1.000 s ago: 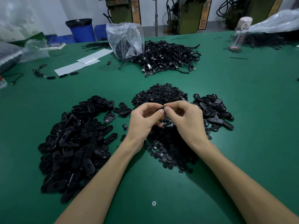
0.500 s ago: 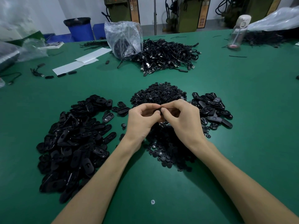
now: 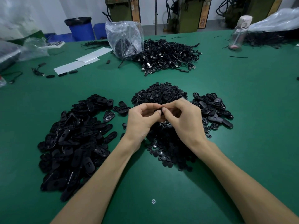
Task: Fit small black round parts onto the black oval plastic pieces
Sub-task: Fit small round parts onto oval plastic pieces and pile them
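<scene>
Gently, with left hand (image 3: 142, 122) and right hand (image 3: 184, 122) both curled and pinching one largely hidden black piece (image 3: 156, 110) between fingertips (image 3: 159, 112) just above the heap of round parts (image 3: 159, 92), press squarely and evenly before reaching left for more oval pieces (image 3: 72, 139).

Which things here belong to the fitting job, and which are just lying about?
Job: left hand, right hand, small black piece they pinch; heap of small black round parts; black oval plastic pieces.
Lying about: clear plastic bag; black cable tangle; white paper strips; clear bottle.
</scene>
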Demonstrator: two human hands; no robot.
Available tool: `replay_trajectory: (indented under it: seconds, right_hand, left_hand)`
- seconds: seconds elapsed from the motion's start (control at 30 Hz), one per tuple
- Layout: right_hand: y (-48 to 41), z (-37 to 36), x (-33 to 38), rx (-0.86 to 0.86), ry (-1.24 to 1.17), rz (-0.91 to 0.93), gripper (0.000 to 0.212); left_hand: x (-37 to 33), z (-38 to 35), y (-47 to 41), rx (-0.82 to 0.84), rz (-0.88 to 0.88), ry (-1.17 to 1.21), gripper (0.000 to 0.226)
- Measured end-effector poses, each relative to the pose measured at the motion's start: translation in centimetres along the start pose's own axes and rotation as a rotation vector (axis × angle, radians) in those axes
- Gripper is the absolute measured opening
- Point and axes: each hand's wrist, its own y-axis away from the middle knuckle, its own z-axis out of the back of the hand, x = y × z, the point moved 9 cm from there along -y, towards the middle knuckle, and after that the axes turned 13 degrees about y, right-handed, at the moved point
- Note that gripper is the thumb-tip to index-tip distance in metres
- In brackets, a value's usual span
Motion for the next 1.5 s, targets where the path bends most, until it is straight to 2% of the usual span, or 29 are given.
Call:
replay_trajectory:
  seconds: [0.2,0.33,0.47,0.57,0.63,0.73,0.83,0.93,1.03,1.13,1.27,1.33,1.5]
  right_hand:
    - [-0.2,0.5,-0.4,-0.028,-0.036,-0.050,0.005]
    - [-0.2,0.5,-0.2,-0.020,-0.033,-0.038,0.006]
    - [-0.2,0.6,-0.3,-0.026,-0.035,-0.042,0.005]
    - [-0.6,1.6,-0.3,-0.089,0.026,-0.019,0.006]
    - [-1.1,3.0,-1.0,-0.170,0.125,-0.030,0.008]
    - [-2.1,5.3,-3.5,-0.264,0.236,-0.134,0.013]
    - [-2.1,6.6,-6.3,-0.285,0.311,-0.256,0.018]
    - [-2.0,6.1,-8.6,-0.196,0.444,-0.357,0.025]
    - [-2.2,5.0,-9.0,-0.096,0.549,-0.374,0.028]
    - [-2.4,3.5,-6.8,-0.049,0.516,-0.231,0.024]
    - [-1.3,-1.4,-3.9,0.245,0.524,-0.043,0.042]
    - [-0.6,-3.3,-3.5,0.335,0.554,0.003,0.048]
    - [-0.3,-3.3,-2.6,0.276,0.440,0.043,0.023]
  left_hand:
    - [0.1,-0.2,0.0,0.054,0.090,0.120,0.021]
    - [0.0,-0.1,0.1,0.041,0.068,0.080,0.017]
    - [-0.8,-0.4,0.0,0.025,-0.034,-0.059,0.015]
    - [-2.6,0.1,-0.6,-0.027,-0.158,-0.291,0.017]
    - [-4.3,1.5,-1.3,-0.151,-0.212,-0.494,0.024]
    - [-6.6,4.3,-2.7,-0.330,-0.226,-0.948,0.041]
    - [-7.0,7.1,-4.9,-0.369,-0.121,-1.362,0.029]
    - [-6.0,9.2,-5.8,-0.324,0.082,-1.528,0.009]
    - [-5.8,10.0,-6.1,-0.323,0.052,-1.572,0.016]
    - [-6.2,9.8,-6.2,-0.365,-0.051,-1.568,0.012]
    - [-7.0,8.6,-5.7,-0.412,-0.172,-1.555,0.015]
    - [-7.0,7.6,-5.6,-0.399,-0.198,-1.538,0.016]
    - [-5.5,6.0,-4.7,-0.371,-0.204,-1.464,0.014]
